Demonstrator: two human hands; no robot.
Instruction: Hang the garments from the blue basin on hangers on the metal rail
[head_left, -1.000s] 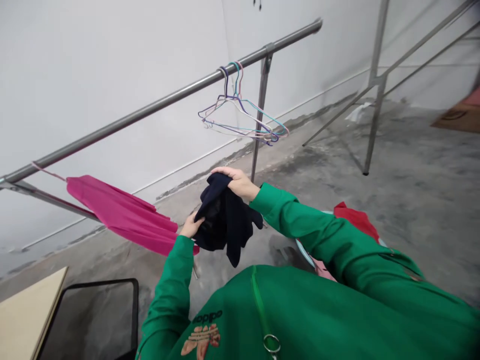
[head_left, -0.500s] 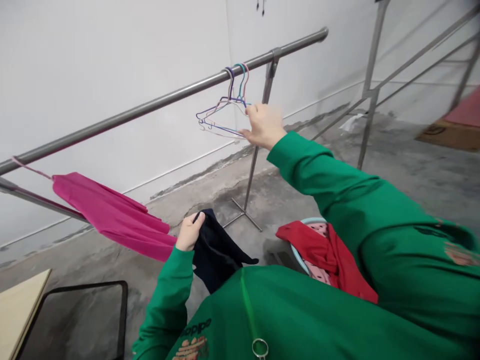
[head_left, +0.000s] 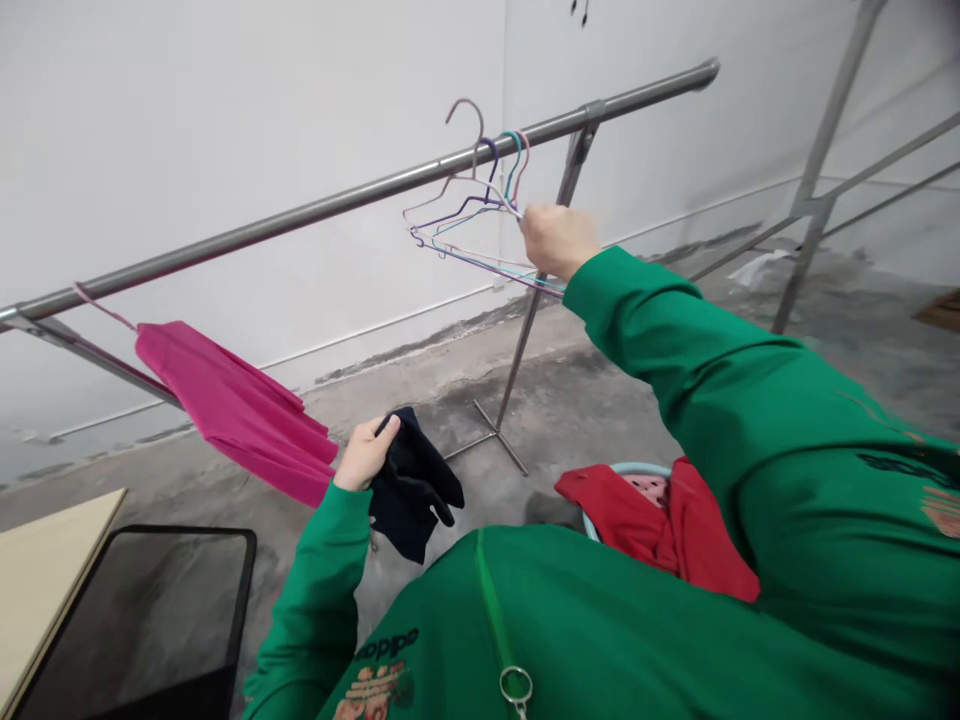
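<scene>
My right hand point(head_left: 559, 240) is closed around the right end of a pale pinkish hanger point(head_left: 455, 180), whose hook stands raised above the metal rail point(head_left: 360, 190). Purple, teal and pink hangers point(head_left: 516, 160) still hang by their hooks on the rail close beside it. Lower down, my left hand point(head_left: 366, 455) pinches a dark navy garment point(head_left: 412, 480) by its upper edge, and the cloth dangles in folds. To the left, a magenta garment point(head_left: 225, 400) hangs from the rail on a pink hanger.
A light blue basin point(head_left: 637, 468) with red and pink clothes point(head_left: 690, 530) stands on the floor at my right. The rack's foot point(head_left: 495, 435) spreads on the concrete. At lower left are a pale board point(head_left: 52, 590) and a black-framed panel point(head_left: 244, 600). Another metal frame point(head_left: 814, 210) stands right.
My right hand has closed on the pale hanger and lifted its hook off the rail. The navy garment has shifted slightly left with my left hand. The camera view has turned a little.
</scene>
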